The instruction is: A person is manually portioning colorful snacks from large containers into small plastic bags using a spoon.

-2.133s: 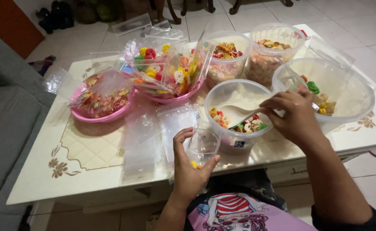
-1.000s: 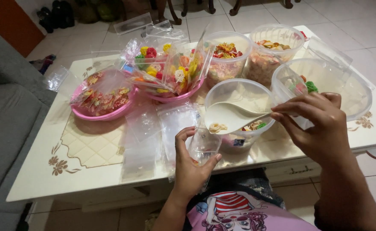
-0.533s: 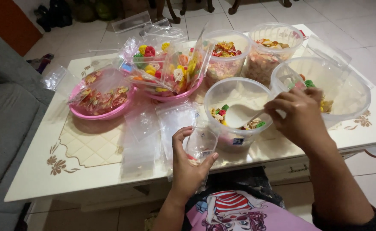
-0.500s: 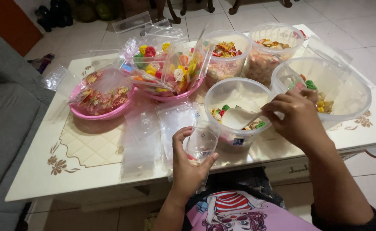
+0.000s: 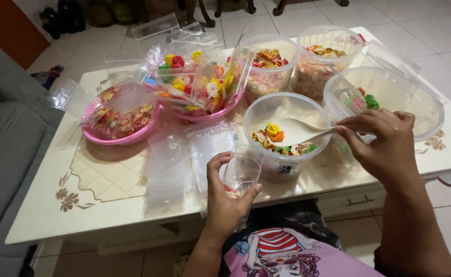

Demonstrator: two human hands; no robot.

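Left hand [image 5: 225, 202]: I see fingers clenched round a small clear bag [image 5: 241, 174] at the worktop [image 5: 107, 205] edge. Right hand [image 5: 384, 146]: fingers pinching a white spoon [image 5: 297, 131], its bowl over the tub [image 5: 284, 164] at 12 o'clock of the bag.

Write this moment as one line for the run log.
left hand: holds small clear bag open | right hand: lifts white spoon with colourful pieces | above clear tub | on white table

Clear glossy plastic bag [image 5: 240, 173], smooth white plastic spoon [image 5: 295, 132], translucent plastic tub [image 5: 285, 107] (on a shiny, glassy tabletop [image 5: 107, 205])
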